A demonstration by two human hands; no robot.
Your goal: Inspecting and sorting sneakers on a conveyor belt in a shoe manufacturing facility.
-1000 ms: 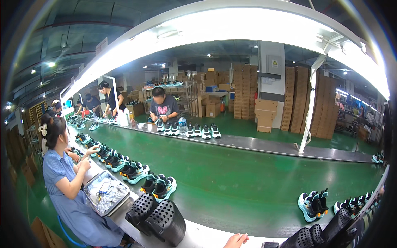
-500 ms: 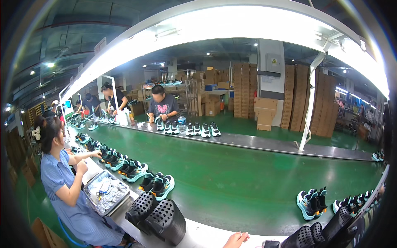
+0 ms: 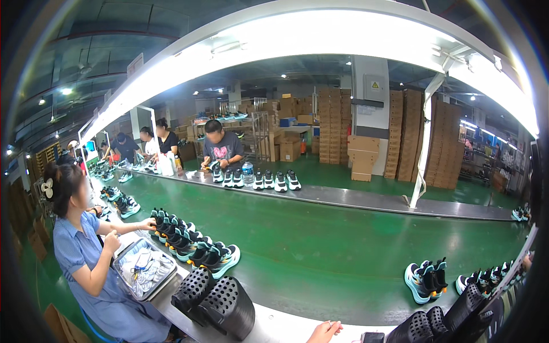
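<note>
Only part of my left hand (image 3: 325, 331) shows, at the lower edge right of the middle. Its fingers are closed together over the pale bench edge; whatever they hold, if anything, is too small to make out. My right hand is out of the picture. Nearest to the left hand lies a small dark device (image 3: 373, 337). Black perforated plastic forms (image 3: 231, 306) stand to its left, and similar black forms (image 3: 416, 327) to its right. A group of black, white and turquoise sneakers (image 3: 426, 281) stands on the green belt beyond, to the right.
A co-worker (image 3: 86, 246) in blue sits at the left beside a tray of white items (image 3: 119, 274), one hand at a row of sneakers (image 3: 200, 246). Another person (image 3: 223, 146) works across the green belt (image 3: 320, 246). A white post (image 3: 424, 143) carries the lamp frame.
The view has shifted slightly. The co-worker at the left has reached further right, and the near sneakers now stand closer together, with a gap behind them. My left hand looks almost unmoved.
</note>
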